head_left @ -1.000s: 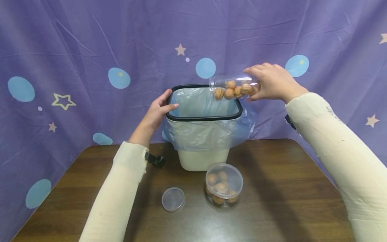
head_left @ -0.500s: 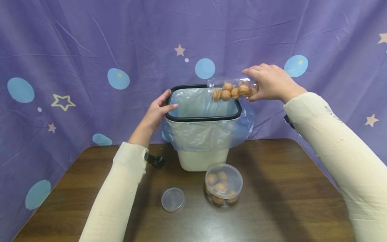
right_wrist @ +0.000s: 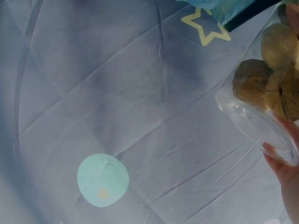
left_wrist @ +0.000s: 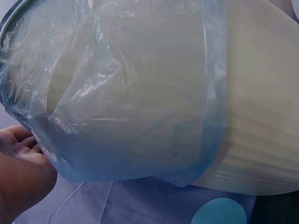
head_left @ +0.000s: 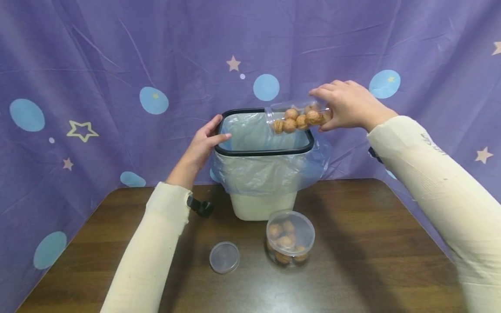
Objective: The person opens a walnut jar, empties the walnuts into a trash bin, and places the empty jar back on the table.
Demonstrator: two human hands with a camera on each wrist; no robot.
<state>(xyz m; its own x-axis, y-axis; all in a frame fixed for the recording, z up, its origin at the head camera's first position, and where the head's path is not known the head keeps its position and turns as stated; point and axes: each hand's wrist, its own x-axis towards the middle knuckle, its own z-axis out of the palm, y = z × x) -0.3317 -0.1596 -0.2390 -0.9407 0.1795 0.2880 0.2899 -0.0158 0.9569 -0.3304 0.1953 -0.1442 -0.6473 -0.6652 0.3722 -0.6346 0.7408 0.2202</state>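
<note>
A pale trash can (head_left: 258, 206) with a black rim stands on the table, lined with a translucent blue bag (head_left: 266, 174) folded over its outside. My left hand (head_left: 203, 141) holds its left rim, thumb over the edge. In the left wrist view, part of that hand (left_wrist: 23, 170) shows beside the bag. My right hand (head_left: 352, 106) grips a clear plastic jar (head_left: 279, 108) by its base, above the can's right side. The jar lies nearly level, its mouth tipped slightly down to the left. Several walnuts (head_left: 289, 126) are inside it; the right wrist view shows some walnuts (right_wrist: 252, 84) close up.
In front of the trash can stands a round clear tub (head_left: 290, 237) holding several walnuts, covered on top. Left of it, a small round clear lid (head_left: 224, 257) lies on the brown wooden table (head_left: 372, 243). A purple patterned curtain (head_left: 188, 52) hangs behind.
My right hand has moved a little left with the jar and tilted its mouth further down. The walnuts are still inside. My left hand stays on the rim.
</note>
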